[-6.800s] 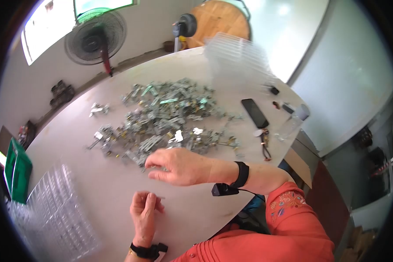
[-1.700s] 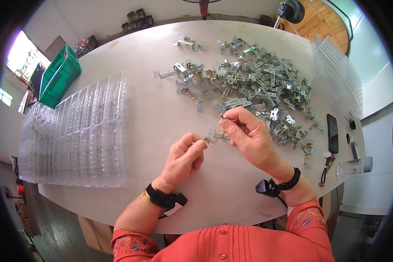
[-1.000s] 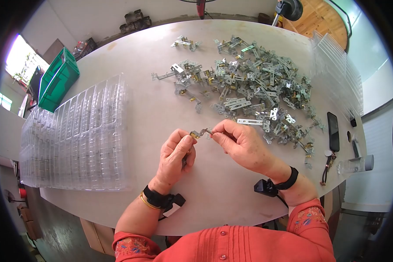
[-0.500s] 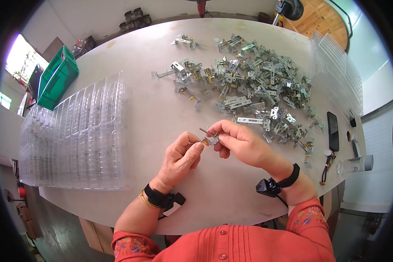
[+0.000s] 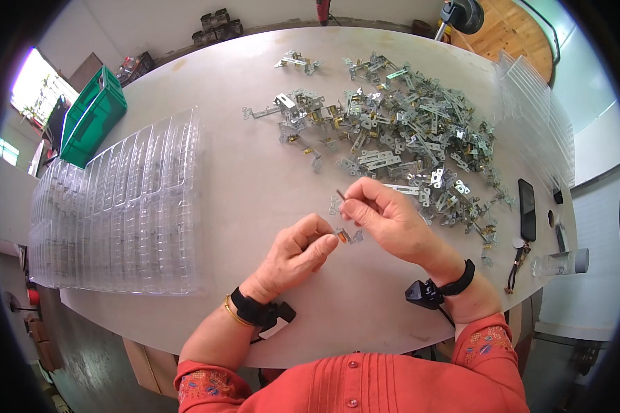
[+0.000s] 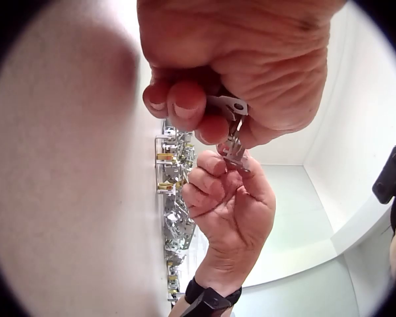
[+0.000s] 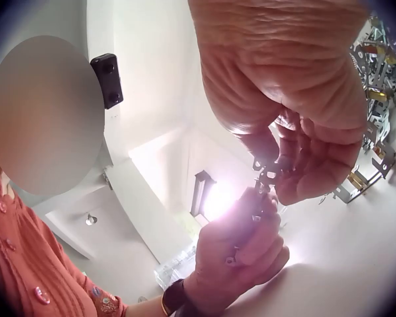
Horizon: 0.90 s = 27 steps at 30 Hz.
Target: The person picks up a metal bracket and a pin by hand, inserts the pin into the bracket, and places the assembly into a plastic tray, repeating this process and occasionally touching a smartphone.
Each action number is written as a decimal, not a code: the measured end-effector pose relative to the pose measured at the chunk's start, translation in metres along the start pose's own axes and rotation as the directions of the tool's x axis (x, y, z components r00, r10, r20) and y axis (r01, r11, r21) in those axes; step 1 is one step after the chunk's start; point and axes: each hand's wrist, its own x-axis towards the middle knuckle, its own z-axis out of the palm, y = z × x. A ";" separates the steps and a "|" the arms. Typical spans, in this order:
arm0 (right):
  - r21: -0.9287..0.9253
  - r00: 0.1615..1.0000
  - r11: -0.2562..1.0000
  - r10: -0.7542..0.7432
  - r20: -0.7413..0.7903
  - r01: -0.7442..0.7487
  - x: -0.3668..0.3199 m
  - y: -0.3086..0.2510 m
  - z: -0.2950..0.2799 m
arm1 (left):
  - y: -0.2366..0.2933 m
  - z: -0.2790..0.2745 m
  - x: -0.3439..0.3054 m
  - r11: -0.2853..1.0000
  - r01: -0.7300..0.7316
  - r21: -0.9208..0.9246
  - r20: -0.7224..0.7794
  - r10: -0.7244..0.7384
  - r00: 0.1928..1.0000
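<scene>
Pale grey round table (image 5: 241,186) fills the head view, seen from above by a seated person in an orange-red top. Just over its near part, between the two hands, is a small silver hinge piece (image 5: 344,236) with a brass-coloured spot at one end. The left hand (image 5: 297,251) pinches it between the thumb and the tip of the forefinger. The other fingers are curled under toward the palm, and the wrist angles up and to the right. The left wrist view shows the piece as a thin bent plate with a round hole.

The right hand (image 5: 386,217) sits just beyond and to the right of the left, knuckles up, fingers bent. Its thumb and forefinger pinch a thin dark pin (image 5: 340,195) that sticks out up and to the left. A pale hinge leaf (image 5: 335,205) shows just under the pin; whether the right hand holds it or it lies on the table cannot be told. The fingertips of the two hands are near each other.

Beyond the right hand spreads a wide heap of silver and brass hinge parts (image 5: 406,131). Left of the left hand stands a stack of clear plastic trays (image 5: 124,206), with a green crate (image 5: 93,113) beyond it. Right of the right hand lies a black phone (image 5: 527,210), and farther off is a second stack of clear trays (image 5: 541,117). Each wrist wears a black strap.
</scene>
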 end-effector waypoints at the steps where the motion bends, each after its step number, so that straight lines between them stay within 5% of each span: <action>1: -0.031 0.997 0.998 -0.060 -0.046 0.059 0.000 -0.001 0.000 | 0.006 0.000 0.000 0.990 0.081 -0.115 -0.032 -0.085 0.996; 6: -0.128 0.953 0.948 -0.300 -0.036 0.293 -0.004 -0.019 -0.003 | 0.007 -0.006 0.003 0.914 0.180 -0.364 -0.097 -0.229 0.968; 8: -0.297 0.916 0.868 -0.397 0.062 0.397 -0.005 -0.024 -0.001 | 0.007 -0.006 0.003 0.897 0.196 -0.395 -0.086 -0.249 0.965; 16: -0.337 0.874 0.808 -0.468 0.130 0.483 -0.002 -0.021 -0.001 | 0.007 -0.013 0.004 0.809 0.260 -0.527 0.054 -0.273 0.960; 18: -0.344 0.864 0.795 -0.485 0.134 0.500 -0.002 -0.019 0.001 | 0.003 -0.012 0.003 0.704 0.247 -0.666 0.115 -0.230 0.966; 20: 0.061 0.947 0.945 -0.320 -0.031 0.321 -0.004 -0.012 0.005 | -0.005 -0.017 0.004 0.643 0.228 -0.731 0.140 -0.186 0.973; 22: 0.120 0.962 0.956 -0.259 -0.087 0.268 -0.002 -0.010 0.002 | -0.012 -0.018 0.007 0.578 0.210 -0.789 0.160 -0.136 0.978; 24: 0.205 0.970 0.956 -0.174 -0.172 0.208 0.001 -0.010 0.000 | -0.015 -0.011 0.009 0.697 -0.090 -0.711 -0.086 0.040 0.996; 27: 0.323 0.979 0.938 -0.063 -0.195 0.125 0.004 -0.011 -0.001 | -0.003 -0.008 0.010 0.787 -0.110 -0.607 -0.131 0.038 0.991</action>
